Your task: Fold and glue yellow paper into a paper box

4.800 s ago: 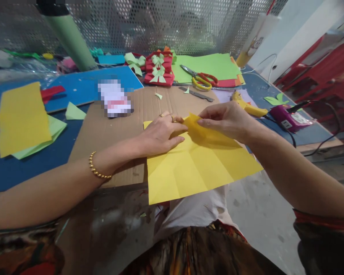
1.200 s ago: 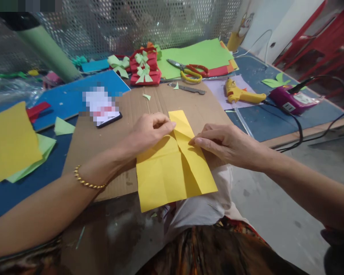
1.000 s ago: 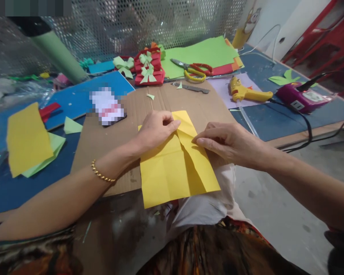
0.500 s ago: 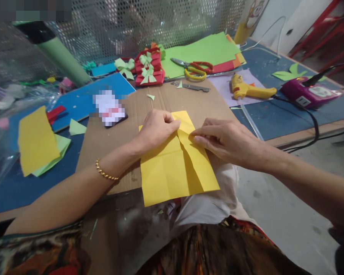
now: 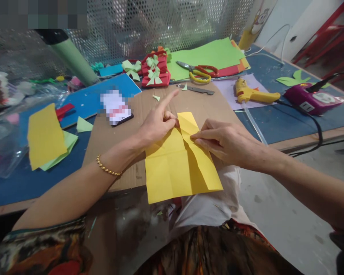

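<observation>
A sheet of yellow paper [image 5: 172, 172] with crossing creases lies partly on the brown cardboard [image 5: 126, 141] and juts past its front edge over my lap. Its right side is folded inward as a raised flap. At the sheet's upper left edge is my left hand [image 5: 157, 124], index finger stretched out forward, with the thumb and the other fingers bent onto the paper. My right hand [image 5: 223, 141] pinches the folded flap between thumb and index finger on the right side.
Beyond the cardboard lie scissors [image 5: 199, 72], a craft blade [image 5: 199, 90], red pieces with pale green bows [image 5: 154, 68] and green sheets [image 5: 206, 57]. A yellow glue gun [image 5: 255, 93] and purple power box [image 5: 311, 97] sit right. A phone [image 5: 116, 107] and yellow strip [image 5: 46, 137] are left.
My left index finger has lifted off the paper and now points forward. My right hand keeps its pinch on the flap. The whole view has shifted slightly.
</observation>
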`<action>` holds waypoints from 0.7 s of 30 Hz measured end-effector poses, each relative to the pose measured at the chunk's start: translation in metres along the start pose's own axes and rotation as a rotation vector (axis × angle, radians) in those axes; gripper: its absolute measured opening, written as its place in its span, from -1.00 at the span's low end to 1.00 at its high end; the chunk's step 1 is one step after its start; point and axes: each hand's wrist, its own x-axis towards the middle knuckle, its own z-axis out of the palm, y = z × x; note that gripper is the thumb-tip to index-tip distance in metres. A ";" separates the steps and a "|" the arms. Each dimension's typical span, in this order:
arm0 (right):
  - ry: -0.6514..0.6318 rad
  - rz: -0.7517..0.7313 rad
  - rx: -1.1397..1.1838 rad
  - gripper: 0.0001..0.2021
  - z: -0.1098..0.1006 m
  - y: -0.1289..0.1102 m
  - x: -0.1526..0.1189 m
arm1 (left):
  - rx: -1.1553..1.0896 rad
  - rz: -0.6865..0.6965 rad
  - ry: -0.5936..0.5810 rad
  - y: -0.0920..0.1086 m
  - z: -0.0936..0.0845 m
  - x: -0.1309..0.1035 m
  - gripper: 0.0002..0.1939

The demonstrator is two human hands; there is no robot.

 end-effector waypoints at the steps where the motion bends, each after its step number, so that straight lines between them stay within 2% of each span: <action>1: 0.006 -0.010 0.009 -0.63 0.001 0.001 0.000 | 0.020 0.037 -0.023 -0.002 -0.001 0.000 -0.41; 5: 0.013 -0.040 0.003 -0.59 0.001 0.004 0.000 | 0.217 0.163 -0.023 -0.007 -0.001 0.001 -0.62; 9: -0.018 -0.011 -0.026 -0.62 -0.006 -0.002 0.002 | 0.369 0.188 0.006 -0.011 0.004 0.003 -0.60; 15: -0.083 0.107 -0.162 -0.62 -0.017 -0.018 0.014 | 0.405 0.211 0.001 -0.013 0.005 0.004 -0.60; 21: -0.086 0.065 -0.329 -0.51 -0.015 -0.032 0.022 | 0.426 0.176 -0.025 -0.006 0.004 0.000 -0.58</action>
